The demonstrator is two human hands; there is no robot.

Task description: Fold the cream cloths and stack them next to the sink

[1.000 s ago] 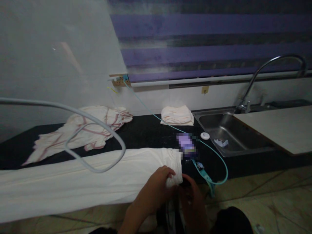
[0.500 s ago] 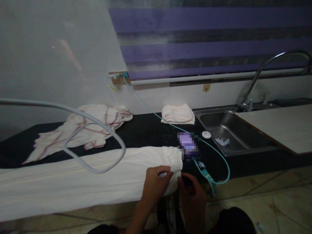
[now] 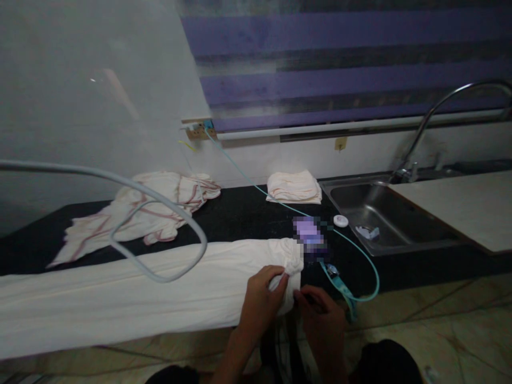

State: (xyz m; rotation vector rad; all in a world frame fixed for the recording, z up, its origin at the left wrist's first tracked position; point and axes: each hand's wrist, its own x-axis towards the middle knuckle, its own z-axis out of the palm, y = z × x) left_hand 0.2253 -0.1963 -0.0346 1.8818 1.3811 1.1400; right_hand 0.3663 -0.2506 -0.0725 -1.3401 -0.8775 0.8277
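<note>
A long white cloth [image 3: 152, 290] lies along the front of the dark counter, its right end gathered into small folds. My left hand [image 3: 262, 296] is closed in a pinch on that gathered end, thumb and forefinger together, with a patch of white showing between them. Just to the right, my right hand [image 3: 323, 314] has its fingertips pinched at the cloth's right edge. Whether anything thin is also between those fingertips is too dark to tell. Beyond the bunched end lies a phone [image 3: 309, 233], blurred out, with a teal strap [image 3: 340, 288] in front of it.
A crumpled striped cloth [image 3: 160, 213] is at the back left, a folded cloth [image 3: 294, 186] by the wall. A white round object [image 3: 341, 221] sits beside the steel sink [image 3: 404, 218]. A grey cable [image 3: 176, 208] loops across the foreground; a teal cable [image 3: 236, 166] runs from the socket.
My left hand has moved slightly up along the gathered end. My right fingertips have shifted a little, and the cloth's lower right edge looks flatter.
</note>
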